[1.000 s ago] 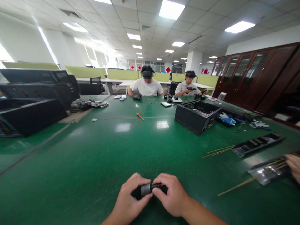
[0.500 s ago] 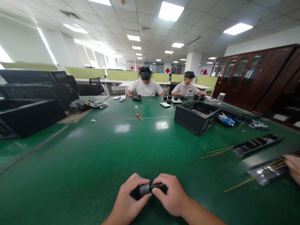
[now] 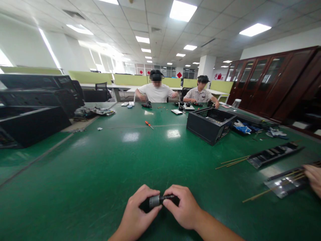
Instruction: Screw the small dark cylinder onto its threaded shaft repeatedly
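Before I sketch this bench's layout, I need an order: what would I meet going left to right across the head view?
Black case at the left edge, hardware pile, left hand, grey-and-black cylindrical piece, right hand, farther long black tray, another person's hand.

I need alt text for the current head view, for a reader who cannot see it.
The wearer's left hand and right hand hold a grey-and-black cylindrical object with a ridged shaft over a glossy green table. Farther off lie an orange-handled screwdriver and an open black rectangular case; two people are opposite.
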Motion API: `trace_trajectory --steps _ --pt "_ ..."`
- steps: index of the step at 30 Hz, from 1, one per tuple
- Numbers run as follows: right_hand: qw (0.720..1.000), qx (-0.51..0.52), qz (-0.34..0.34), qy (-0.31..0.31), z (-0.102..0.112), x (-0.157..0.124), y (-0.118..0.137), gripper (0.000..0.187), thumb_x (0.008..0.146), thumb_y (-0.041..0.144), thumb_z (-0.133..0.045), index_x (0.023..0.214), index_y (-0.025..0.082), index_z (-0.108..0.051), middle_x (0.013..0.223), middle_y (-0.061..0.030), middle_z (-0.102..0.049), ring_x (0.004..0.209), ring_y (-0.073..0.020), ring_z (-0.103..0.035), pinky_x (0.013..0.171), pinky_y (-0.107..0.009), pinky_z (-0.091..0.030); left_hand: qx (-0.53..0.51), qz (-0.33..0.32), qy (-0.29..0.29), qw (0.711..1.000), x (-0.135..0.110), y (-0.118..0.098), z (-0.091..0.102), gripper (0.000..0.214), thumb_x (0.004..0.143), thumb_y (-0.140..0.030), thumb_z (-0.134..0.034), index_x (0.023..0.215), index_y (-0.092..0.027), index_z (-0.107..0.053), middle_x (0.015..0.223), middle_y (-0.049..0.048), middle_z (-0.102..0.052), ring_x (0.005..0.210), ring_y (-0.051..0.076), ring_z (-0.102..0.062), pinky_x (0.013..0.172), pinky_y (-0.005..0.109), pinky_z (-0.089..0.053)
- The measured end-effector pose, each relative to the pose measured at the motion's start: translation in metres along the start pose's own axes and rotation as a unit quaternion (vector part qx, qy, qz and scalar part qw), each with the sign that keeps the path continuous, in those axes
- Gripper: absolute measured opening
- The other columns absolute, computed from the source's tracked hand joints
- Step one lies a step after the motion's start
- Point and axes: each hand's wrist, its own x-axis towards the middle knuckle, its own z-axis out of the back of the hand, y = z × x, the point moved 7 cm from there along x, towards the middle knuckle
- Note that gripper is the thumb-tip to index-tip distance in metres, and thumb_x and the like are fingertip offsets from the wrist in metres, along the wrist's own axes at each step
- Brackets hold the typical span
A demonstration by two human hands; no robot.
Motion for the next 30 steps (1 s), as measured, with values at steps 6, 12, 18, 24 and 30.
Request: trace_trajectory --steps 6,12,18,24,30 --pt "1.0 -0.005 -0.006 -0.003 0.0004 0.0009 -0.0021 0.005 0.086 0.022 -0.065 0.086 0.021 -0.07 0.078 -0.0004 -0.067 0.073 -0.0161 -0.062 0.069 -0.026 -0.044 0.0 0.003 0.002 1.0 0.0007 0.0014 0.0 0.02 0.079 -0.024 -0.076 0.098 -0.024 -0.073 0.079 0.0026 -0.069 0.072 0.018 -0.066 0.066 0.027 -0.053" --pt "1.0 -0.004 -0.004 0.0 0.0019 0.0007 -0.0004 0.005 0.086 0.022 -0.065 0.087 0.021 -0.07 0.079 -0.0002 -0.066 0.073 -0.0159 -0.061 0.069 -0.026 -0.043 0.004 0.006 -0.001 1.0 0.0003 0.0006 0.0017 0.023 0.077 -0.022 -0.077 0.099 -0.025 -0.072 0.08 0.0011 -0.069 0.073 0.017 -0.066 0.066 0.026 -0.052" --pt "1.0 -0.001 -0.005 -0.002 0.0023 0.0004 -0.0023 0.005 0.086 0.021 -0.065 0.088 0.02 -0.069 0.08 -0.0004 -0.066 0.074 -0.0158 -0.061 0.07 -0.026 -0.042 -0.001 0.013 0.0 1.0 0.0001 0.0026 0.0013 0.022 0.078 -0.023 -0.076 0.099 -0.024 -0.072 0.081 0.0021 -0.069 0.074 0.018 -0.066 0.067 0.027 -0.053" --pt "1.0 0.002 -0.004 -0.003 0.0035 0.0007 -0.0006 0.005 0.086 0.02 -0.065 0.088 0.021 -0.069 0.08 0.0001 -0.066 0.074 -0.0156 -0.06 0.07 -0.026 -0.042 0.002 0.016 0.0 1.0 0.0003 0.0051 0.0006 0.022 0.079 -0.023 -0.076 0.1 -0.025 -0.071 0.081 0.0011 -0.068 0.074 0.017 -0.066 0.067 0.026 -0.052" --pt "1.0 0.008 -0.007 -0.005 0.0036 0.0014 -0.0021 0.005 0.085 0.019 -0.065 0.088 0.02 -0.069 0.08 -0.0001 -0.067 0.075 -0.0154 -0.06 0.071 -0.025 -0.042 0.007 0.009 -0.005 1.0 -0.0014 0.0038 0.0027 0.024 0.078 -0.023 -0.077 0.101 -0.025 -0.071 0.081 0.0004 -0.069 0.074 0.017 -0.066 0.068 0.025 -0.052"
